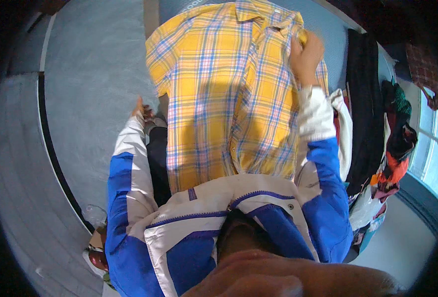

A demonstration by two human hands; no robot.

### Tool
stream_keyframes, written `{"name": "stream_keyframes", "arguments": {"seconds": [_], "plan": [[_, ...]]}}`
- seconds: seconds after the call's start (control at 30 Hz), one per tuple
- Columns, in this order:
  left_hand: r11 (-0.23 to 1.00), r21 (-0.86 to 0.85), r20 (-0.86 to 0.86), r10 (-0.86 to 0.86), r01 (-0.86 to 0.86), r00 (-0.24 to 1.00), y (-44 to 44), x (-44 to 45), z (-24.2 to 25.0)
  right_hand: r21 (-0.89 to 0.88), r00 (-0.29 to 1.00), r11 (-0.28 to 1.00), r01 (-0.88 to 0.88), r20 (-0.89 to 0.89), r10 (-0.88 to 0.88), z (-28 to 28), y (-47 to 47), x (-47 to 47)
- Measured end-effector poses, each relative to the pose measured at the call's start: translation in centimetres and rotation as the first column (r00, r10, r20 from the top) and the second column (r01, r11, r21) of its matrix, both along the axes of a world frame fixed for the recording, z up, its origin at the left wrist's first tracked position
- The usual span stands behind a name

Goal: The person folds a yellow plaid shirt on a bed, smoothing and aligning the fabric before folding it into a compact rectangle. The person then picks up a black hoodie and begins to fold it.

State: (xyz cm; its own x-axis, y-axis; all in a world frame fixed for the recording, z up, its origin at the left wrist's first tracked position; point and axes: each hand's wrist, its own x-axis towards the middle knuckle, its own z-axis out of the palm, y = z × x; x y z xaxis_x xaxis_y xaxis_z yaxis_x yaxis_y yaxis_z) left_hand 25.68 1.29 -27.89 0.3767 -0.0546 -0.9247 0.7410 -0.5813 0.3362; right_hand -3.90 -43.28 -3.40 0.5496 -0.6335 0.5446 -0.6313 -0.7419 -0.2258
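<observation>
A yellow plaid button-up shirt (208, 92) lies spread in front of me, its collar at the far end and its hem against my jacket. My right hand (308, 54) grips a bunch of yellow plaid cloth near the shirt's right shoulder. Beyond the shirt's left edge, below the short sleeve, my left hand (143, 109) has its fingers apart and touches no cloth that I can see. Buttons run down the front placket, which is rumpled near the hem. The shirt's right sleeve is partly hidden by my right hand and forearm.
Dark folded cloth (362, 107) lies to the right, beside a white garment (343, 130). Farther right is a heap of mixed clothes (393, 163) near a window. A grey surface (96, 74) stretches to the left. A bag with a dark red item (98, 260) sits at the lower left.
</observation>
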Motion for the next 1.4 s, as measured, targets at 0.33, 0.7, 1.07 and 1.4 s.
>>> {"name": "stream_keyframes", "arguments": {"seconds": [0.33,0.7,1.07,1.4], "plan": [[0.941,-0.323,-0.177,0.046,-0.102,0.983,-6.8,-0.8,2.2,0.232,0.911,0.958,-0.168,-0.334,0.241,-4.6,15.4,0.5],[0.131,-0.754,-0.346,0.754,-0.644,0.558,-3.8,6.3,6.6,0.254,0.945,0.953,-0.165,-0.235,0.227,-4.4,15.2,0.5],[0.162,-0.887,-0.214,0.684,-0.432,0.698,-5.4,9.2,22.9,0.43,0.903,0.873,0.231,0.238,-0.356,-1.7,1.4,7.7],[0.096,-0.947,-0.159,0.69,-0.307,0.706,-5.0,5.6,28.6,0.284,0.991,0.959,-0.01,0.133,-0.029,-0.5,-0.1,11.6]]}}
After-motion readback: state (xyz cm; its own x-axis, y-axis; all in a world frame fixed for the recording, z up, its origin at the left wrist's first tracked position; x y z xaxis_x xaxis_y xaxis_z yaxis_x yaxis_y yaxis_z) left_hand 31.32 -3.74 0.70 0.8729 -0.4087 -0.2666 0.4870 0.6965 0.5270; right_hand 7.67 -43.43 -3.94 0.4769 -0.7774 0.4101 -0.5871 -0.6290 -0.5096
